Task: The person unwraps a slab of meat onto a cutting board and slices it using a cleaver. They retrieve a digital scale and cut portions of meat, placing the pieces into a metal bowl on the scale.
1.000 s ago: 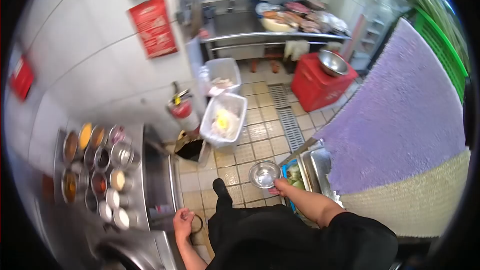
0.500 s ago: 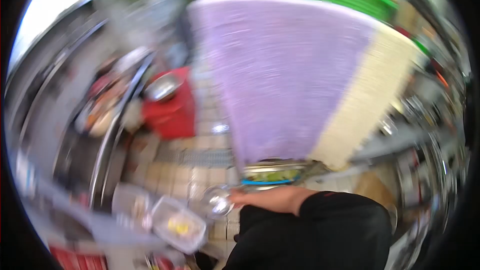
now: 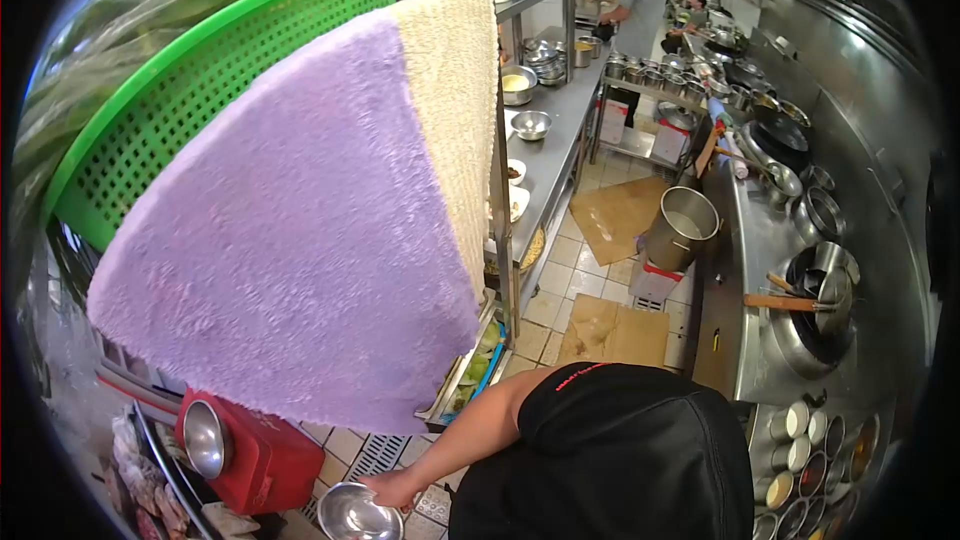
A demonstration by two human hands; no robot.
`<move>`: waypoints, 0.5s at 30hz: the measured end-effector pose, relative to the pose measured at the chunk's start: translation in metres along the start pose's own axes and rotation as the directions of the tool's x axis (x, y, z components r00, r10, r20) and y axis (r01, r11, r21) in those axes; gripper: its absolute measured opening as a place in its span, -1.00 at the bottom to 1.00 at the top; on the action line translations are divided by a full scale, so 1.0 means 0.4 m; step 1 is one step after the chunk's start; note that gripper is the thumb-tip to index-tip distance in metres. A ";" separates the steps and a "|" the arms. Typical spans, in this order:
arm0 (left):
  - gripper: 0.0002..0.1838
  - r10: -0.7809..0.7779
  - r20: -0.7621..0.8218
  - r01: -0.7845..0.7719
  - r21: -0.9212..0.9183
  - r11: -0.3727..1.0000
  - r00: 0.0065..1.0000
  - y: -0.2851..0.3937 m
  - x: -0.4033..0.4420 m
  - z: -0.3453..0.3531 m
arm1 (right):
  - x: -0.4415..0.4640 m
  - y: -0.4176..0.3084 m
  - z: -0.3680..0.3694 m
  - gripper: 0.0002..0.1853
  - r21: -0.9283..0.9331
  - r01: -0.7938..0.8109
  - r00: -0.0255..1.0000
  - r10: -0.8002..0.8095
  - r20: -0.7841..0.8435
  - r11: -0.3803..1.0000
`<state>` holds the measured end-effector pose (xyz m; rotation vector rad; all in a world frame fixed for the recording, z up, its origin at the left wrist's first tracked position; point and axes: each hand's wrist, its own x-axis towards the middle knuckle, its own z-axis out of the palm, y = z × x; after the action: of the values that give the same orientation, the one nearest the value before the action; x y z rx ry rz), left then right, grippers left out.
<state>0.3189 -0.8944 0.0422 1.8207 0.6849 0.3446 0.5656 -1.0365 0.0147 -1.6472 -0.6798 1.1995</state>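
Note:
At the lower middle, my right hand [image 3: 397,488] grips the rim of a shallow metal bowl [image 3: 358,514]; the bowl hangs low over the tiled floor and I cannot make out anything in it. My left hand is out of view. A purple towel [image 3: 290,230] and a cream towel [image 3: 455,100] hang just beyond my right arm. Under the towels' lower corner is a blue-edged tray [image 3: 488,365] holding green vegetables. Left of the bowl stands a red container [image 3: 265,465] with another metal bowl [image 3: 205,440] on it.
A steel counter [image 3: 568,105] with bowls runs away from me. Cardboard sheets [image 3: 615,330] lie on the floor near a big pot [image 3: 683,228]. Woks [image 3: 815,315] line the right counter. Farther back stands a person [image 3: 640,5]. A green basket [image 3: 230,65] is upper left.
The view has swung far round to the right, bringing the long aisle and woks into sight. My right hand still holds the bowl. My left hand, seen one second ago, has left the view.

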 end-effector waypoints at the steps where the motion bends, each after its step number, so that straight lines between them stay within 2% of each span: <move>1: -0.23 -0.041 -0.001 0.041 -0.020 0.999 0.999 -0.007 0.043 -0.022 | 0.022 -0.011 0.002 -0.30 0.001 -0.008 1.000 0.009 -0.016 1.000; 2: -0.25 0.056 0.069 -0.064 0.123 0.990 0.996 -0.026 0.087 -0.059 | 0.036 -0.041 0.001 -0.36 0.047 0.011 0.999 -0.009 -0.043 0.999; 4: -0.28 0.104 0.116 -0.113 0.078 0.991 0.988 -0.077 0.162 -0.116 | 0.057 -0.114 -0.002 -0.48 0.103 0.056 0.995 -0.047 -0.092 0.993; 6: -0.31 0.148 0.152 -0.154 0.031 0.988 0.977 -0.128 0.239 -0.169 | 0.109 -0.149 0.008 -0.48 0.112 0.043 0.994 -0.031 -0.106 0.993; 8: -0.37 0.314 0.165 -0.329 0.077 0.941 0.935 -0.112 0.308 -0.203 | 0.159 -0.191 0.033 -0.50 0.111 0.035 0.989 -0.018 -0.147 0.993; 9: -0.37 0.321 0.174 -0.338 0.076 0.938 0.931 -0.078 0.343 -0.225 | 0.213 -0.201 0.048 -0.50 0.115 0.040 0.987 -0.021 -0.158 0.993; 11: -0.41 0.430 0.185 -0.460 0.177 0.870 0.884 -0.020 0.398 -0.306 | 0.333 -0.221 0.091 -0.51 0.090 0.034 0.988 -0.021 -0.151 0.995; 12: -0.39 0.359 0.130 -0.378 0.176 0.909 0.924 -0.062 0.439 -0.364 | 0.371 -0.244 0.111 -0.38 0.161 0.000 0.989 0.024 -0.146 0.987; 13: -0.39 0.298 0.131 -0.315 0.136 0.939 0.946 -0.118 0.496 -0.428 | 0.404 -0.265 0.122 -0.38 0.151 -0.007 0.990 0.027 -0.137 0.989; 15: -0.46 0.249 0.028 -0.249 -0.023 0.968 0.968 -0.127 0.531 -0.532 | 0.489 -0.286 0.113 -0.22 0.202 -0.038 0.991 0.063 -0.120 0.979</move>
<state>0.3567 -0.5918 0.0496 1.8936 0.4293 0.4861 0.6056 -0.8102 0.0392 -1.5637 -0.4269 1.1499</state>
